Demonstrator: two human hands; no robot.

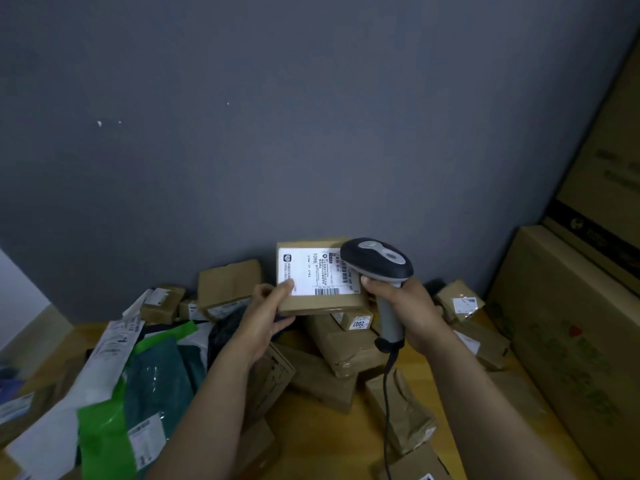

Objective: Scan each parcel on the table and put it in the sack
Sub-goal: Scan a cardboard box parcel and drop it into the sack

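Left hand [266, 318] grips parcel [313, 271]; right hand [410, 311] grips scanner [379, 258].

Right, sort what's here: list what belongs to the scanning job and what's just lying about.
Job: box held up in the left hand; scanner gripped in the right hand; other parcels heaped on the table.
Lying about: big cartons stacked at the right.
No sack in view.
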